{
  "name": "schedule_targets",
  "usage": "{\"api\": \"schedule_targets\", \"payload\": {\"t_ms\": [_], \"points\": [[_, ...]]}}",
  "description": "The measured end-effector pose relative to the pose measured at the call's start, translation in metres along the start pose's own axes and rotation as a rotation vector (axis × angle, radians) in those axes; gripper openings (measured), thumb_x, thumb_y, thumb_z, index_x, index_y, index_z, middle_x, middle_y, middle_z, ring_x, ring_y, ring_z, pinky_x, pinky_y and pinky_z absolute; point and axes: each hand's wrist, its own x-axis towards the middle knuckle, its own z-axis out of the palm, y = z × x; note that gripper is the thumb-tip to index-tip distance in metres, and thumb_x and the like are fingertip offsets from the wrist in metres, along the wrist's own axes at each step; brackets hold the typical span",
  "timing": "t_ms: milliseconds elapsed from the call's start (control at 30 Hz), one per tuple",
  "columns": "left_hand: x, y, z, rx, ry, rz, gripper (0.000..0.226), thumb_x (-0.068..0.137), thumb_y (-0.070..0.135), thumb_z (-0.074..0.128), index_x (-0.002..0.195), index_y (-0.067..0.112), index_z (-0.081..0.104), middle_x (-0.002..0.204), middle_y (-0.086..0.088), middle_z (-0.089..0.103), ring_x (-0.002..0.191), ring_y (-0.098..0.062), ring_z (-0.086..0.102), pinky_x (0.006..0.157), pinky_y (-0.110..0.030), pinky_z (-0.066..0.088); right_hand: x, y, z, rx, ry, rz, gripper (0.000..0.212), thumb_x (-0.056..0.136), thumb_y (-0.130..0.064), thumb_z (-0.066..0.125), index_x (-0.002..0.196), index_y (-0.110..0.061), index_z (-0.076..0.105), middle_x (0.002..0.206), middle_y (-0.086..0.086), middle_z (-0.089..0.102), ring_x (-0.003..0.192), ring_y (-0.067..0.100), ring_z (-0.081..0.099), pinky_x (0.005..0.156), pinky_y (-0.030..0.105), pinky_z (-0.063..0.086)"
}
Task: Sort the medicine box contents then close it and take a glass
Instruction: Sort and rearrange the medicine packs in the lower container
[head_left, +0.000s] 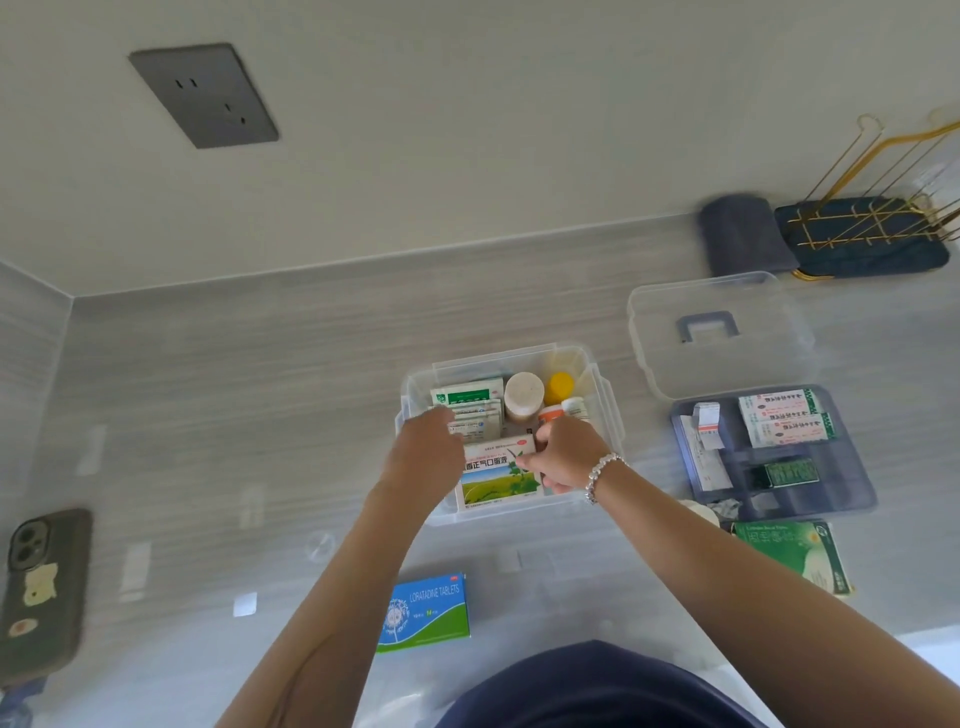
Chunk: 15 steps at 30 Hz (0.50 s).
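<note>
Clear plastic medicine box (605, 410) sits mid-counter, lid off. Its lid (719, 332) lies to the far right, well apart; the blue insert tray (852, 488) sits just nearer than the lid, carrying sachets and strips.

Both hands are inside the box. Right hand (569, 457): fingers curled onto the right edge of the green-and-white carton (498, 475), pinching it at the near side of the box. Left hand (428, 449): lies over the carton's left end and the flat packets (470, 410). Whether it grips or only rests I cannot tell; its fingertips are hidden.

Far end of the box: a tan-capped bottle (523, 395), a yellow-capped one (560, 387), and small bottles beside them, upright and crowded.

Still outside: blue loratadine box (428, 613) on the near counter, green packet (795, 553) near right. Sorting looks unfinished.

Risks, as judged:
- The carton fits tightly; pushing it could tip the bottles or crumple the flat packets.
- Contents standing proud of the rim would stop the tray or lid from seating.
- No glass visible; the gold rack (872, 218) at far right may hold one, unconfirmed.
</note>
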Motion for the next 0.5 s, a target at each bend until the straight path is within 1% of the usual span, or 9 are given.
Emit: {"api": "schedule_targets", "payload": {"t_ms": [33, 67, 133, 167, 267, 333, 400, 467, 500], "points": [[-0.005, -0.007, -0.002, -0.084, 0.115, 0.035, 0.032, 0.093, 0.011, 0.045, 0.123, 0.011, 0.054, 0.118, -0.01, 0.061, 0.09, -0.023, 0.06, 0.076, -0.027, 0.047, 0.0, 0.0, 0.0, 0.009, 0.0, -0.015, 0.031, 0.083, -0.032, 0.065, 0.099, -0.006, 0.061, 0.09, 0.009, 0.071, 0.072, 0.019, 0.069, 0.066, 0.029, 0.059], [-0.01, -0.013, -0.003, -0.12, 0.237, 0.089, 0.031, 0.091, 0.01, 0.049, 0.121, 0.012, 0.058, 0.116, -0.01, 0.062, 0.095, -0.024, 0.061, 0.078, -0.027, 0.046, 0.0, 0.0, 0.0, 0.004, 0.003, -0.024, 0.031, 0.084, -0.033, 0.063, 0.098, -0.006, 0.061, 0.087, 0.009, 0.071, 0.072, 0.019, 0.069, 0.065, 0.029, 0.059], [-0.018, -0.026, -0.001, -0.128, 0.427, 0.178, 0.03, 0.088, 0.008, 0.057, 0.116, 0.012, 0.062, 0.114, -0.009, 0.058, 0.104, -0.026, 0.057, 0.081, -0.027, 0.045, 0.002, -0.001, 0.0, -0.023, 0.012, -0.029, 0.03, 0.086, -0.036, 0.059, 0.091, -0.006, 0.061, 0.071, 0.005, 0.068, 0.056, 0.013, 0.064, 0.054, 0.022, 0.055], [-0.02, -0.032, 0.002, -0.147, 0.475, 0.184, 0.032, 0.085, 0.009, 0.061, 0.117, 0.013, 0.061, 0.115, -0.009, 0.055, 0.108, -0.027, 0.053, 0.084, -0.027, 0.043, 0.004, -0.002, 0.0, -0.037, 0.019, -0.026, 0.031, 0.087, -0.037, 0.056, 0.087, -0.007, 0.061, 0.062, 0.002, 0.064, 0.046, 0.01, 0.06, 0.048, 0.018, 0.05], [-0.02, -0.043, 0.012, -0.306, 0.474, 0.121, 0.051, 0.081, 0.012, 0.067, 0.128, 0.019, 0.05, 0.121, -0.006, 0.044, 0.112, -0.022, 0.045, 0.091, -0.026, 0.038, 0.009, -0.006, 0.0, -0.031, 0.015, 0.025, 0.032, 0.088, -0.038, 0.053, 0.071, -0.011, 0.056, 0.037, -0.006, 0.056, 0.028, 0.003, 0.05, 0.036, 0.014, 0.04], [-0.016, -0.047, 0.018, -0.434, 0.449, 0.082, 0.063, 0.082, 0.014, 0.067, 0.137, 0.025, 0.037, 0.122, -0.001, 0.041, 0.105, -0.014, 0.045, 0.086, -0.026, 0.04, 0.012, -0.01, 0.001, -0.014, -0.007, 0.048, 0.036, 0.087, -0.038, 0.054, 0.062, -0.013, 0.049, 0.023, -0.01, 0.047, 0.021, 0.0, 0.045, 0.029, 0.009, 0.031], [-0.011, -0.05, 0.024, -0.522, 0.412, 0.056, 0.063, 0.085, 0.019, 0.063, 0.14, 0.028, 0.032, 0.123, 0.002, 0.044, 0.1, -0.01, 0.047, 0.081, -0.025, 0.039, 0.015, -0.014, 0.005, -0.001, -0.015, 0.054, 0.039, 0.086, -0.041, 0.056, 0.061, -0.012, 0.047, 0.021, -0.015, 0.043, 0.021, -0.001, 0.045, 0.027, 0.008, 0.028], [-0.01, -0.054, 0.032, -0.584, 0.39, 0.06, 0.057, 0.089, 0.023, 0.058, 0.14, 0.03, 0.033, 0.125, 0.004, 0.048, 0.096, -0.005, 0.049, 0.081, -0.024, 0.038, 0.017, -0.017, 0.008, 0.032, -0.015, 0.089, 0.04, 0.084, -0.046, 0.058, 0.065, -0.012, 0.052, 0.024, -0.013, 0.048, 0.024, 0.0, 0.049, 0.03, 0.009, 0.033], [-0.01, -0.055, 0.036, -0.612, 0.396, 0.067, 0.055, 0.089, 0.025, 0.056, 0.14, 0.031, 0.034, 0.122, 0.007, 0.047, 0.093, 0.002, 0.049, 0.08, -0.021, 0.038, 0.018, -0.018, 0.008, 0.04, -0.018, 0.106, 0.04, 0.083, -0.048, 0.059, 0.066, -0.011, 0.054, 0.026, -0.011, 0.051, 0.025, 0.001, 0.051, 0.032, 0.01, 0.035]]}}
